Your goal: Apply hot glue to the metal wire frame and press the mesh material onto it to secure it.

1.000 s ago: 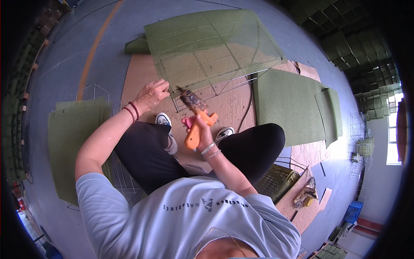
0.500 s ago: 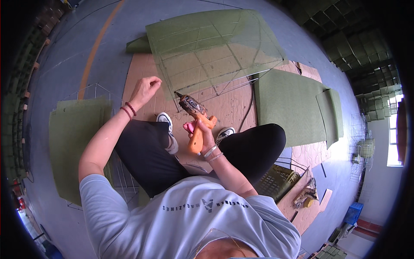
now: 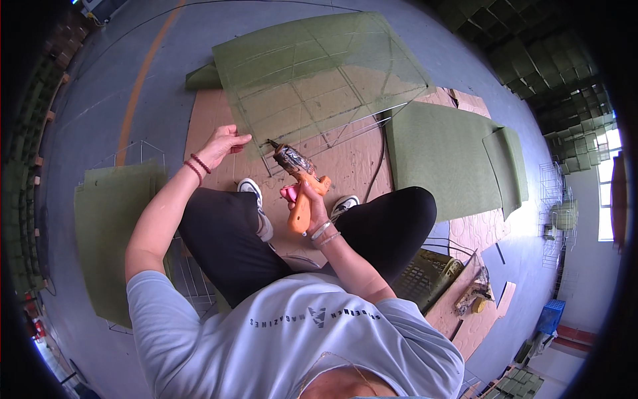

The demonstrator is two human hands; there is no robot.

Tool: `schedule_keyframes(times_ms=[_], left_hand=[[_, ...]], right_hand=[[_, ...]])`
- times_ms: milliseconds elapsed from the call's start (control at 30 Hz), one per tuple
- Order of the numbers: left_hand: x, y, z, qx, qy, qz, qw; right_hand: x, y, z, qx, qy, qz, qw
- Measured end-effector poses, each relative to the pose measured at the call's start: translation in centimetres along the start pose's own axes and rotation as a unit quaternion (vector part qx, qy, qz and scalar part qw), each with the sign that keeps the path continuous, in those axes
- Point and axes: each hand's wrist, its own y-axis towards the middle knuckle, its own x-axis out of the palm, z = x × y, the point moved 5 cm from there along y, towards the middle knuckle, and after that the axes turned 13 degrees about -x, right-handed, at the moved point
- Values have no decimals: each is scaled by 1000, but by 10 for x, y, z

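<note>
My right hand (image 3: 310, 206) is wrapped round the orange handle of a glue gun (image 3: 302, 173) with a pink trigger and a stained, dark front. Its nozzle points up and left, close to the near left corner of a wire frame (image 3: 325, 138). A thin, see-through green mesh sheet (image 3: 292, 73) lies over that frame. Beside the sheet's left edge is my left hand (image 3: 224, 144), its thumb and fingers brought together at the edge. Whether they grip the sheet or something small, I cannot make out.
Flattened cardboard (image 3: 212, 113) covers the floor under the work. Folded green sheets (image 3: 445, 159) lie at right, more green sheets (image 3: 119, 233) on a wire frame at left. A dark cable (image 3: 381, 156) crosses the cardboard. A green basket (image 3: 425, 279) stands by my right knee.
My left hand has moved down a little along the sheet's left edge. The glue gun stays in my right hand, nearly still. The whole view has shifted slightly.
</note>
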Motion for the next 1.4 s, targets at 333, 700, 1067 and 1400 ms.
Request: schedule_keyframes(times_ms=[333,700,1067,1400], left_hand=[[-1,11,-2,2,17,12,1000],[0,12,-1,-15,18,22,999],[-1,10,-2,-10,12,19,1000],[-7,17,-6,7,32,28,999]], right_hand=[[-27,41,-96,-239,27,44,970],[-18,18,-45,-108,-55,54,991],[-11,35,-79,-179,-57,44,981],[-26,59,-137,-288,13,56,956]])
